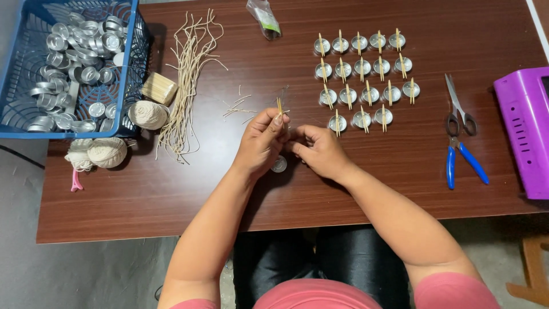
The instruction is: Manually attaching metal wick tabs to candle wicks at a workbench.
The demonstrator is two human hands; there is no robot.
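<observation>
Dark red-brown wood-grain laminate covered the tabletop (171,189), beneath which a grey concrete floor (86,274) was seen. A thin pale wooden stick (279,107) was pinched upright between the thumb and fingertips of the left hand (262,143), near the middle of the tabletop. The right hand (320,150) was curled with its fingertips pressed together just beside the left; what it pinched could not be told. A small round silver metal cup (279,165) lay on the tabletop, partly hidden under the left hand.

A small clear plastic bag with a green patch (264,18) lay at the far edge. A blue plastic basket (34,68) filled with silver cups stood at the far left corner, with balls of cream string (147,114) beside it. Loose cut lengths of cream wick (189,74) were spread nearby. Rows of silver cups crossed by sticks (366,80) were set out to the right, then steel scissors (457,106), blue-handled pliers (463,160) and a purple plastic box (523,131).
</observation>
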